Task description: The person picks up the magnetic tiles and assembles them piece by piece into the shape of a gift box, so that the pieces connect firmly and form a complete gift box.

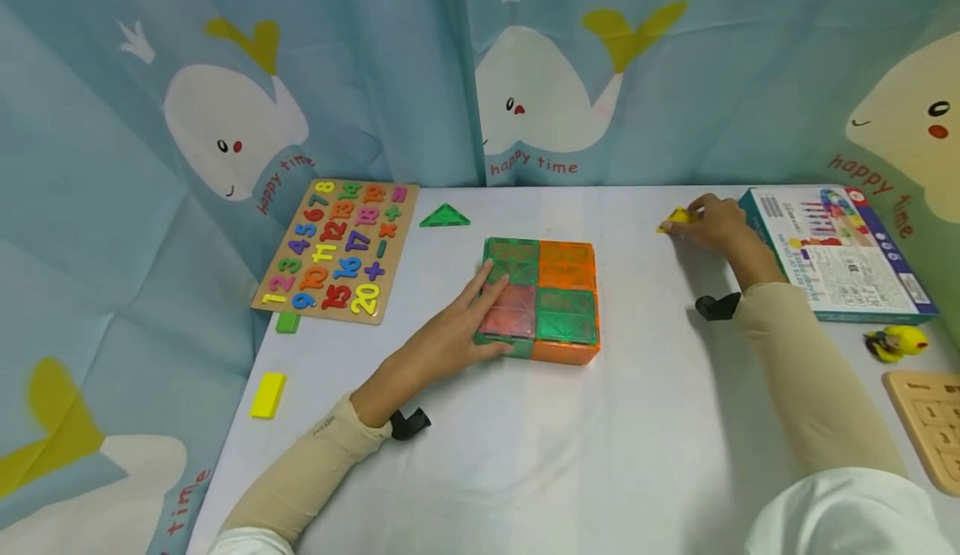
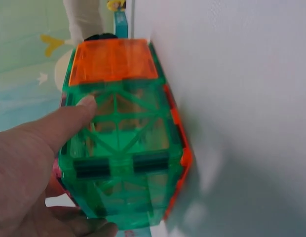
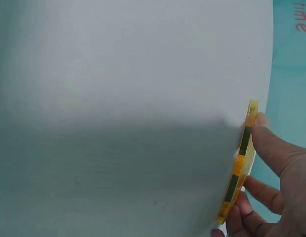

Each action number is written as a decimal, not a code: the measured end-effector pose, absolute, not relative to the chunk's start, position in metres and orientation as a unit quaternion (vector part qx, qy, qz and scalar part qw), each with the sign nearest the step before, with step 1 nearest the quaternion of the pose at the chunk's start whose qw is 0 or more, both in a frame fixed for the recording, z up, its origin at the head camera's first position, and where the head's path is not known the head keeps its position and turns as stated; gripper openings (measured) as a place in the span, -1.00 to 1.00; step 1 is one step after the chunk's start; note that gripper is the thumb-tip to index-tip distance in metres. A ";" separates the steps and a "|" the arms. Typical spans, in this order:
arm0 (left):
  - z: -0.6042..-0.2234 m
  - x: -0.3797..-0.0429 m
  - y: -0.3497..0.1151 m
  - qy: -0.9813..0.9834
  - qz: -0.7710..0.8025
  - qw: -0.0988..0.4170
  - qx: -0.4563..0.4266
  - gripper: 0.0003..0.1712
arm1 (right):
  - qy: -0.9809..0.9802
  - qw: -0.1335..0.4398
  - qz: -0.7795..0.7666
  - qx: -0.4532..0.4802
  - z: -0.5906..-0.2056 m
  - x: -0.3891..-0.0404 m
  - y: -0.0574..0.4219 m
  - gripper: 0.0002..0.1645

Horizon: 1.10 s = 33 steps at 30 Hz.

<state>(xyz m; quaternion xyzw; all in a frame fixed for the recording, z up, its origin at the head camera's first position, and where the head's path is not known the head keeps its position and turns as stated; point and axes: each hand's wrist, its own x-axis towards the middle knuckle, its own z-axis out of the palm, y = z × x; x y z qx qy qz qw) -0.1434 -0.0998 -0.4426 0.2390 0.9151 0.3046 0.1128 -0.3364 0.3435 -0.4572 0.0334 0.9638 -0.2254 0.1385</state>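
Note:
A low square block of green, orange and pink magnetic tiles stands mid-table. My left hand holds its near left corner; in the left wrist view the thumb lies on a green tile and curled fingers show lower down. Toward the back right, my right hand pinches a yellow triangular magnetic tile. The right wrist view shows this yellow tile edge-on between thumb and fingers. A green triangular tile lies apart behind the block.
At the left is a wooden number board, with a green piece and a yellow piece nearby. A boxed toy set, a yellow figure and a wooden number tray line the right side. A whale-print curtain hangs behind.

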 end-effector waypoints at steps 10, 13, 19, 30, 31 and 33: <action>-0.443 -0.134 -0.093 0.924 0.294 0.083 0.229 0.17 | 0.959 0.161 -0.233 0.023 -0.452 -0.319 0.335 -0.03; -0.443 -0.134 -0.093 0.925 0.290 0.081 0.232 0.17 | 0.959 0.166 -0.228 0.020 -0.449 -0.313 0.332 0.00; -0.442 -0.134 -0.093 0.924 0.288 0.082 0.236 0.16 | 0.962 0.145 -0.230 0.011 -0.450 -0.305 0.328 -0.07; -0.442 -0.134 -0.094 0.921 0.292 0.089 0.242 0.16 | 0.952 0.082 -0.296 0.002 -0.454 -0.296 0.327 -0.36; -0.441 -0.133 -0.095 0.920 0.295 0.093 0.240 0.16 | 0.950 0.073 -0.302 -0.004 -0.454 -0.296 0.326 -0.40; -0.441 -0.134 -0.097 0.917 0.304 0.105 0.235 0.16 | 0.948 0.058 -0.313 -0.016 -0.452 -0.294 0.324 -0.48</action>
